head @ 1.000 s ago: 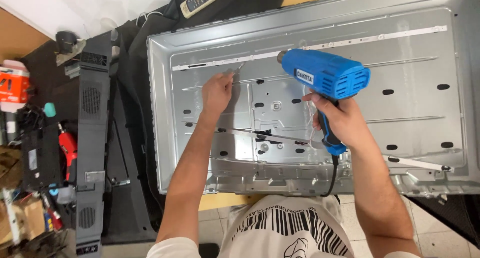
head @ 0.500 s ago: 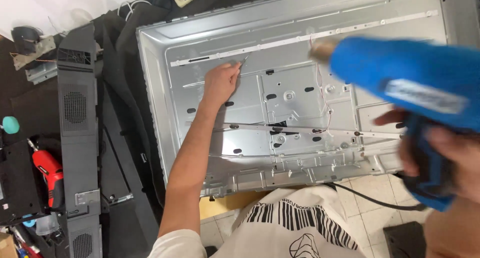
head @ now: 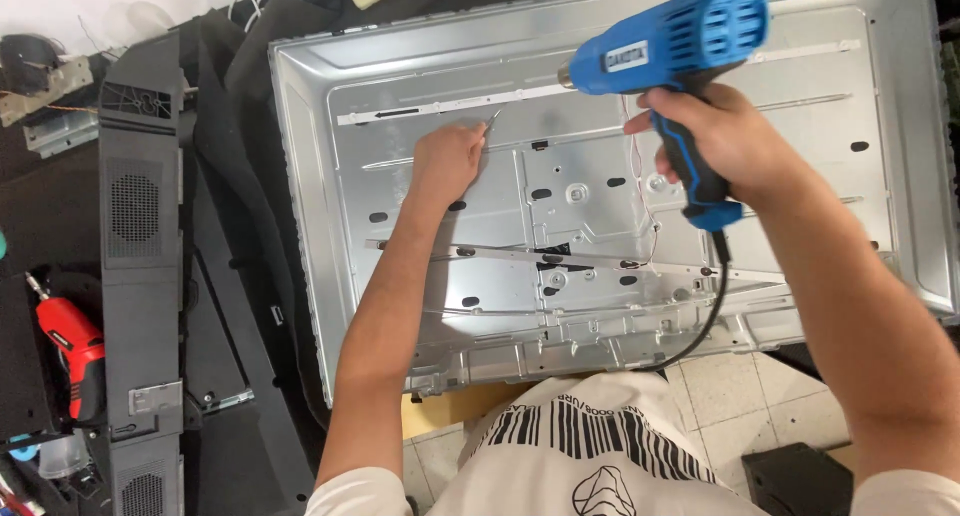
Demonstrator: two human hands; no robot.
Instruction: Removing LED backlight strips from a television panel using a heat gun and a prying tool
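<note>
Right hand [head: 715, 136] grips heat gun [head: 670, 46]; left hand [head: 447, 161] pinches tool on panel [head: 320, 176].

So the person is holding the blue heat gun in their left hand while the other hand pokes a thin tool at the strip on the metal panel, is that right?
Not quite. The head view shows the blue heat gun in the right hand, not the left. The left hand is the one pressing a thin tool at the strip on the metal panel.

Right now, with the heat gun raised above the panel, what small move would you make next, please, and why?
Probably lower the blue heat gun in the right hand so its nozzle points at the strip by the left hand. That hand holds a thin metal tool at the strip on the metal back panel, while the gun is held above it.
</note>
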